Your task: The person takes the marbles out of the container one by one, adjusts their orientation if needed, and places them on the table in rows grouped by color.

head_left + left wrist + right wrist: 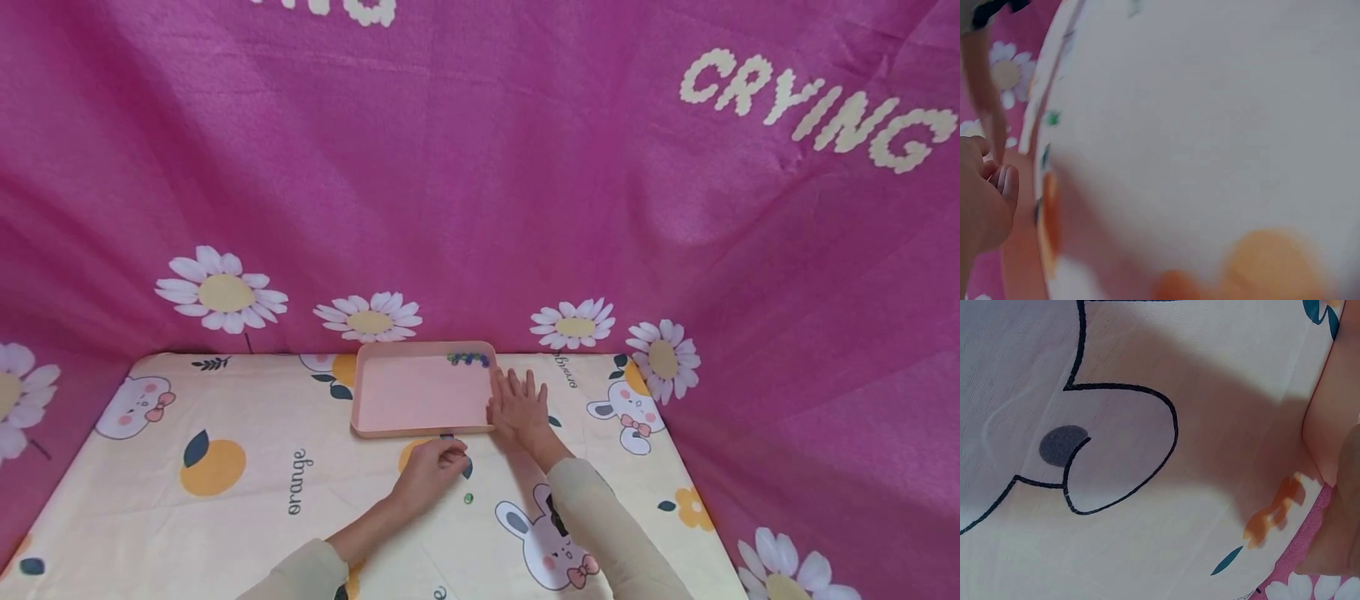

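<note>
A shallow pink tray [420,432] lies near the back of the table. Along its far right corner sits a cluster of small green and purple marble-like balls [468,359]. My right hand [521,407] rests with spread fingers at the tray's right rim. In front of the tray is my left hand [431,477], its fingers bent inward; whether anything is between them is hidden. One loose green ball [468,498] lies on the cloth just right of the left hand. The left wrist view shows the bent left fingers [1009,181] at its edge, beside the tray's side [1022,219].
A cream tablecloth [247,533] printed with oranges, rabbits and flowers covers the table. Magenta curtains [465,183] with daisies and lettering rise behind it and along both sides. The tray stands close to the back curtain.
</note>
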### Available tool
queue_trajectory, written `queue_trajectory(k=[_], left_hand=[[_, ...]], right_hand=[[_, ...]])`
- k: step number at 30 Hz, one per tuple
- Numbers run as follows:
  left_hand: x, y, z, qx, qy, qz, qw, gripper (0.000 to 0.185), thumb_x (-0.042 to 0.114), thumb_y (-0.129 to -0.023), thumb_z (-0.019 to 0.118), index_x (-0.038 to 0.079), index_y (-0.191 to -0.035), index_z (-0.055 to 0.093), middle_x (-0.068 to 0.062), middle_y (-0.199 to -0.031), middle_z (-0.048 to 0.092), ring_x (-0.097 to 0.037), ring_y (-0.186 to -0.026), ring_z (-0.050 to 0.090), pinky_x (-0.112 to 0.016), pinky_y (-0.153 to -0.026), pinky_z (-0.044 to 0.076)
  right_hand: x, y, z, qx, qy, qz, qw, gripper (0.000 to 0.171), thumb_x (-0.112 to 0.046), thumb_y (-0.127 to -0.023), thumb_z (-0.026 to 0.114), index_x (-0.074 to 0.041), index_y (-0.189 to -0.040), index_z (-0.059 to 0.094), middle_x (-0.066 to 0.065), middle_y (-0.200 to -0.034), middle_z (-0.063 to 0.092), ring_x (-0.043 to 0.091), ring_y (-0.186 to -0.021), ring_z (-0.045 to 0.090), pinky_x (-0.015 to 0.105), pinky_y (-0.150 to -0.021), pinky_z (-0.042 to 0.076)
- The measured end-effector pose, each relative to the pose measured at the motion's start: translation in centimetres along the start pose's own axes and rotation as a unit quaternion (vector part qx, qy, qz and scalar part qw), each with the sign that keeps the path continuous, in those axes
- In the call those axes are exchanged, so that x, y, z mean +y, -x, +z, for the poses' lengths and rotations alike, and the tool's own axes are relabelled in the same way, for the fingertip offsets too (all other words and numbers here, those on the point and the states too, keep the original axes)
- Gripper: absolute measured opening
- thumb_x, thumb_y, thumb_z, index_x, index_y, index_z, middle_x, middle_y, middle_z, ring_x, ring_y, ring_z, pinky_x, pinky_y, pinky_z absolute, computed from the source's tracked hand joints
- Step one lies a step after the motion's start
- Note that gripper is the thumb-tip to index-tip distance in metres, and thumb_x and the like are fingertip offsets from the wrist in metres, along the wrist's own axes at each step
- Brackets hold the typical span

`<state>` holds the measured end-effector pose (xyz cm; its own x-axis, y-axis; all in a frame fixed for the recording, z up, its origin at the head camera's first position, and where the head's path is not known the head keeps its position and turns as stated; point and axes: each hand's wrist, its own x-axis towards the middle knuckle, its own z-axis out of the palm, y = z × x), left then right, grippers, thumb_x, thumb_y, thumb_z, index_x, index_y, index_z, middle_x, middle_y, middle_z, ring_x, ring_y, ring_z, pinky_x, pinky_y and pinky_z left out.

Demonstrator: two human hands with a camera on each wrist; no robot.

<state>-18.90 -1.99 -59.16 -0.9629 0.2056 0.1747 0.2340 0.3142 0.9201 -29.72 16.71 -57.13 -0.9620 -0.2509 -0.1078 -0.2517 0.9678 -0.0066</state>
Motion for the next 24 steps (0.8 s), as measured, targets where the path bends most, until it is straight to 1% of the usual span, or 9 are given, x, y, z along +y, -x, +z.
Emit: queue_trajectory(k=[3, 6, 9, 11, 14, 15, 19, 22, 24], left_hand=[[0.3, -1.8, -0.8, 0.025, 0.000, -0.025, 0.9994, 0.021, 0.010, -0.092, 0.071, -0.003, -0.108, 0.070, -0.001, -0.091, 0.071, -0.015, -0.084, 0.067, -0.028, -0.076, 0.057], [0.4, -3.4, -1.4, 0.049, 0.004, -0.049, 0.9976, 0.022, 0.011, -0.093, 0.071, -0.004, -0.110, 0.070, -0.003, -0.092, 0.071, -0.018, -0.085, 0.068, -0.029, -0.078, 0.057], [0.5, -4.8, -2.1, 0.058, 0.031, -0.073, 0.9952, 0.025, 0.010, -0.093, 0.070, -0.005, -0.113, 0.069, -0.007, -0.095, 0.071, -0.021, -0.086, 0.069, -0.030, -0.077, 0.058], [0.5, -5.7, -2.5, 0.066, 0.038, -0.080, 0.9939, 0.026, 0.010, -0.093, 0.070, -0.006, -0.114, 0.068, -0.009, -0.096, 0.072, -0.024, -0.087, 0.069, -0.030, -0.076, 0.058], [0.5, -7.1, -3.0, 0.076, 0.043, -0.097, 0.9914, 0.027, 0.010, -0.094, 0.070, -0.005, -0.117, 0.067, -0.011, -0.099, 0.071, -0.025, -0.089, 0.069, -0.031, -0.078, 0.058], [0.4, -7.5, -3.1, 0.083, 0.038, -0.099, 0.9908, 0.027, 0.010, -0.094, 0.071, -0.004, -0.117, 0.067, -0.011, -0.099, 0.071, -0.025, -0.090, 0.069, -0.032, -0.079, 0.058], [0.1, -9.1, -3.3, 0.104, 0.039, -0.125, 0.9859, 0.026, 0.009, -0.093, 0.071, -0.005, -0.115, 0.068, -0.011, -0.098, 0.071, -0.025, -0.090, 0.067, -0.033, -0.082, 0.057], [0.0, -10.1, -3.2, 0.106, 0.035, -0.142, 0.9836, 0.026, 0.009, -0.093, 0.071, -0.005, -0.115, 0.067, -0.012, -0.097, 0.070, -0.026, -0.090, 0.067, -0.035, -0.082, 0.057], [-0.1, -10.6, -3.1, 0.106, 0.027, -0.146, 0.9831, 0.026, 0.009, -0.093, 0.071, -0.004, -0.114, 0.068, -0.012, -0.098, 0.070, -0.026, -0.091, 0.067, -0.035, -0.083, 0.057]], right_hand=[[0.2, -0.2, 0.3, 0.001, 0.008, -0.001, 1.000, 0.064, -0.042, -0.106, 0.033, -0.018, -0.161, 0.011, 0.012, -0.163, 0.022, 0.046, -0.147, 0.011, 0.066, -0.114, 0.012], [0.3, -0.2, 0.4, 0.003, 0.009, -0.003, 1.000, 0.064, -0.042, -0.106, 0.032, -0.018, -0.161, 0.011, 0.012, -0.163, 0.022, 0.046, -0.147, 0.011, 0.066, -0.114, 0.013], [0.2, 0.0, 0.2, 0.004, 0.002, -0.003, 1.000, 0.064, -0.042, -0.106, 0.033, -0.018, -0.161, 0.011, 0.013, -0.163, 0.022, 0.046, -0.147, 0.011, 0.066, -0.114, 0.013], [0.2, 0.1, 0.2, 0.003, 0.000, -0.003, 1.000, 0.064, -0.042, -0.106, 0.033, -0.018, -0.161, 0.012, 0.013, -0.163, 0.022, 0.047, -0.147, 0.011, 0.066, -0.114, 0.013], [0.3, 0.0, 0.3, 0.000, 0.001, -0.001, 1.000, 0.064, -0.043, -0.106, 0.032, -0.019, -0.161, 0.012, 0.012, -0.163, 0.021, 0.046, -0.147, 0.010, 0.066, -0.114, 0.013], [0.3, 0.0, 0.4, 0.000, 0.003, -0.002, 1.000, 0.064, -0.043, -0.106, 0.032, -0.019, -0.161, 0.012, 0.012, -0.163, 0.021, 0.046, -0.147, 0.011, 0.066, -0.114, 0.013], [0.4, -0.2, 0.6, -0.001, 0.009, -0.003, 1.000, 0.064, -0.043, -0.106, 0.031, -0.019, -0.161, 0.010, 0.012, -0.163, 0.021, 0.046, -0.147, 0.010, 0.066, -0.114, 0.012], [0.3, -0.1, 0.5, -0.002, 0.013, -0.003, 1.000, 0.065, -0.043, -0.106, 0.032, -0.019, -0.162, 0.009, 0.012, -0.164, 0.020, 0.046, -0.147, 0.010, 0.066, -0.114, 0.012], [0.2, -0.1, 0.3, 0.000, 0.012, -0.004, 1.000, 0.064, -0.043, -0.106, 0.033, -0.018, -0.161, 0.012, 0.012, -0.163, 0.021, 0.046, -0.147, 0.010, 0.066, -0.114, 0.013]])
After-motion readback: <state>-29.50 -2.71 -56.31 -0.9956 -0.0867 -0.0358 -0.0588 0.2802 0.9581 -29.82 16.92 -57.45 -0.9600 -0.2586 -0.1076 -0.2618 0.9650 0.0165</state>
